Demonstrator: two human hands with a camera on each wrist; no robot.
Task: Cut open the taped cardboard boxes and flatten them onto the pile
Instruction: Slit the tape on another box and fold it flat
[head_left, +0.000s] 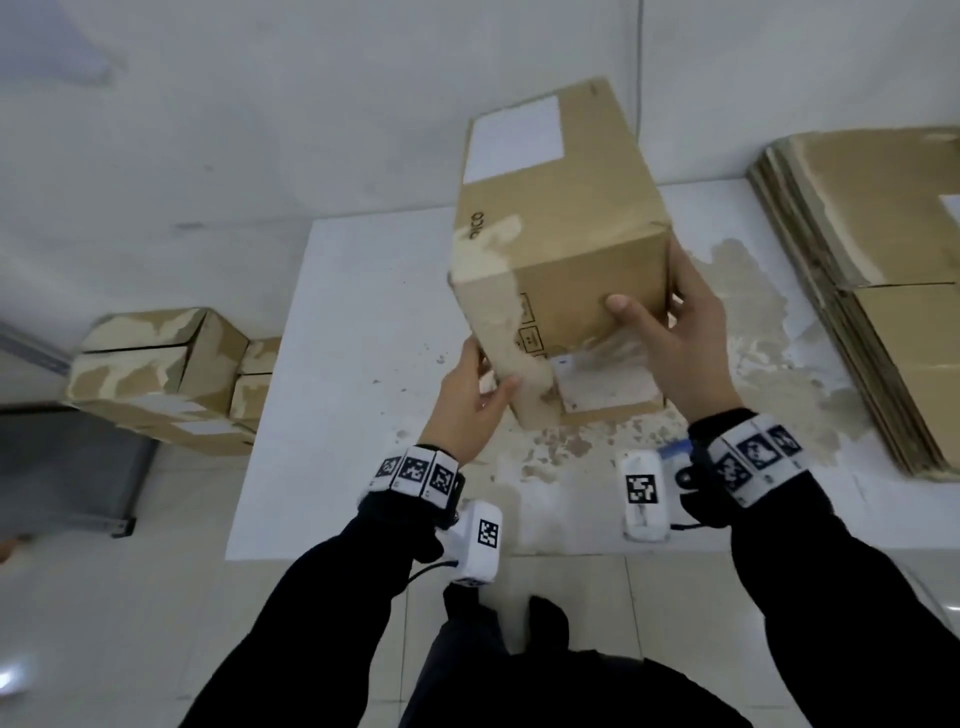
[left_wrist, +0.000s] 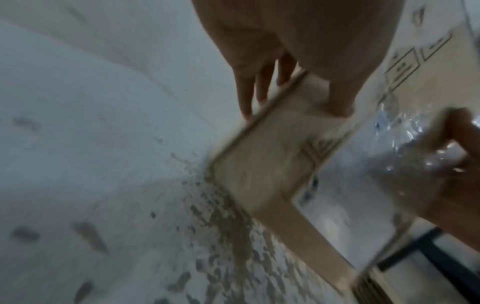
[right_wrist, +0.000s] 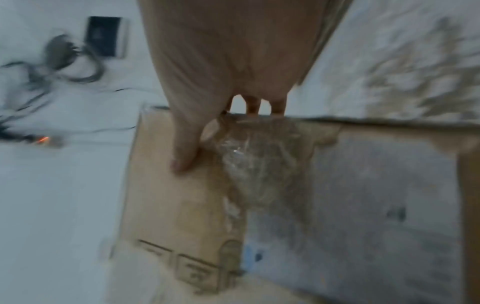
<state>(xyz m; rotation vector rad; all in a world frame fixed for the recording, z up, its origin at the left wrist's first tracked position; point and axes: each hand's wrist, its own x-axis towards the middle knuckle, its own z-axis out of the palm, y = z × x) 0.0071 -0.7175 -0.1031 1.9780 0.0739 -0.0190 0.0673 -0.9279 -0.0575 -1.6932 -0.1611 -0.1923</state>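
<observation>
A brown cardboard box (head_left: 550, 223) is held tilted over the white table (head_left: 363, 312). It has a white label on its far upper face and shiny clear tape on its near face. My left hand (head_left: 483, 384) grips its lower left corner, thumb on the near face and fingers behind the edge. My right hand (head_left: 670, 322) grips the right edge with the thumb pressed on the near face. In the left wrist view my left hand (left_wrist: 285, 51) straddles the box (left_wrist: 259, 164) edge. In the right wrist view my right hand (right_wrist: 233, 61) has its thumb on the box (right_wrist: 168, 205).
A pile of flattened cardboard (head_left: 883, 260) lies at the table's right end. Several closed boxes (head_left: 156, 374) are stacked low at the left, beside the table. The tabletop is scuffed brown around the middle. Pale floor tiles run along the near edge.
</observation>
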